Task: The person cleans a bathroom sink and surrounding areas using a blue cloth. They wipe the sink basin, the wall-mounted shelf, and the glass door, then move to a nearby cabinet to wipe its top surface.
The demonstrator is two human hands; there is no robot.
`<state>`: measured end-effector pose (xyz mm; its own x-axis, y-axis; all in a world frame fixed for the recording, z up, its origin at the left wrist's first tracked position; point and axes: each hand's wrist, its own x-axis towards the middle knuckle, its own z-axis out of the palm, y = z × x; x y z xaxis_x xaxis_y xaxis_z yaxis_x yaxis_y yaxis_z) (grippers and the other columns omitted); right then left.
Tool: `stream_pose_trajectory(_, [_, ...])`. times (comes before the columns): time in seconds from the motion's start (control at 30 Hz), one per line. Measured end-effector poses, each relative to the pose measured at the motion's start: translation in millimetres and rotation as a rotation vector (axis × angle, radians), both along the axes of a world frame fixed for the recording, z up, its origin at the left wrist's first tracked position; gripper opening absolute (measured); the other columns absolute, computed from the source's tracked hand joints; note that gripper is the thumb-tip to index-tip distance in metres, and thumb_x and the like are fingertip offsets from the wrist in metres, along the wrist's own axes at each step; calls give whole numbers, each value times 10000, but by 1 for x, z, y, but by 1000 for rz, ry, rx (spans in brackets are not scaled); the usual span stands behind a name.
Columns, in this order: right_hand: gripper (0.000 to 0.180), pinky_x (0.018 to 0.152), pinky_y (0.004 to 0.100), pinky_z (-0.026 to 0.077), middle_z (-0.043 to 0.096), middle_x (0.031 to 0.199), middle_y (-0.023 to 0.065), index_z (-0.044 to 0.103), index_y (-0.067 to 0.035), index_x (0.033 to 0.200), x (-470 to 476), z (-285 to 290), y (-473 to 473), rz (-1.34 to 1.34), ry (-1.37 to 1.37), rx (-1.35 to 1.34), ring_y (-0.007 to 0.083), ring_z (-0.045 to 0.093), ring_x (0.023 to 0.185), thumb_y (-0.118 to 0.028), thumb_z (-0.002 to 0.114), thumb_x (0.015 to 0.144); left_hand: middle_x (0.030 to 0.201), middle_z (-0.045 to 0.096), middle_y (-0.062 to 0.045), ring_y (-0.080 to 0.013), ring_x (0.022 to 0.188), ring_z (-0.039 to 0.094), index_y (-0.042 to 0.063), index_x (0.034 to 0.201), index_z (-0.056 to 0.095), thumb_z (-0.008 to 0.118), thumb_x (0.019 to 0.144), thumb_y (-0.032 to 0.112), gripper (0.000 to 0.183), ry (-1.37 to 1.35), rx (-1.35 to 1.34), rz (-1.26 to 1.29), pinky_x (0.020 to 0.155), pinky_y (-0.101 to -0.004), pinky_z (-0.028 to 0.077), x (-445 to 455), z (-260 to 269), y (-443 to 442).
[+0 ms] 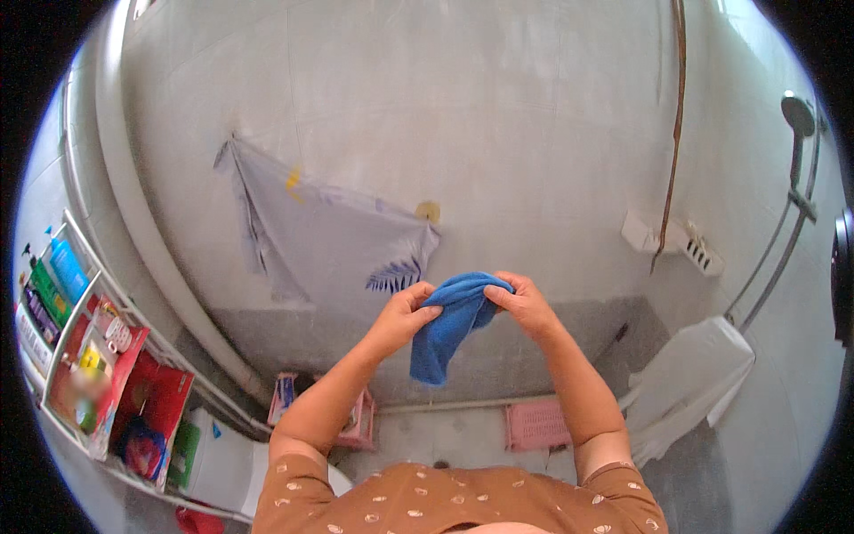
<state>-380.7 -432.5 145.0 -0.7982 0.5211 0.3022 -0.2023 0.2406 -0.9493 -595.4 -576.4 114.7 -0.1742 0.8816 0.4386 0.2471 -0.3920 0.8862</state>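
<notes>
Both my hands hold a blue cloth [444,337] out in front of me, above waist level. My left hand [405,317] pinches its left upper edge between thumb and fingers. At the cloth's upper right corner, my right hand [527,304] grips it with the thumb on top. The cloth is bunched along the top between the hands, and a longer part hangs down below my left hand. Behind it, a pale plastic sheet [333,220] with a dark blue leaf print hangs on the tiled wall.
A white rack [93,280] with bottles and red boxes stands at the left. Pink plastic baskets [539,425] lie low by the wall. At the right are a shower head [798,117], a small white wall shelf [650,232] and a hanging white sheet [694,374].
</notes>
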Motion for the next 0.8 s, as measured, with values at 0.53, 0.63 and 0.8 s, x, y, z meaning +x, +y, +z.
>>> stream_pose_trajectory(0.53, [394,878,292,478,652,983,-3,649,-54,1099,-100,160,141,245,-161,523,108,584,953,-276,778,801,818,676,-21,-100,778,596,23,964,693,708,867,145,157,130,160,215,701,-266,485,-77,113,152])
stream_pose_trajectory(0.63, [377,817,327,501,680,975,34,670,-75,1095,-91,175,184,101,-189,637,159,616,923,-265,755,781,798,686,-26,-99,782,607,9,968,726,691,865,117,153,145,174,321,703,-259,487,-100,133,154])
stream_pose_trajectory(0.8, [260,765,384,512,708,973,121,727,-119,1021,-80,196,225,-695,-210,1207,280,652,865,-282,721,818,762,666,-5,-93,623,581,44,982,706,662,905,136,128,9,144,441,573,-243,456,-128,178,158])
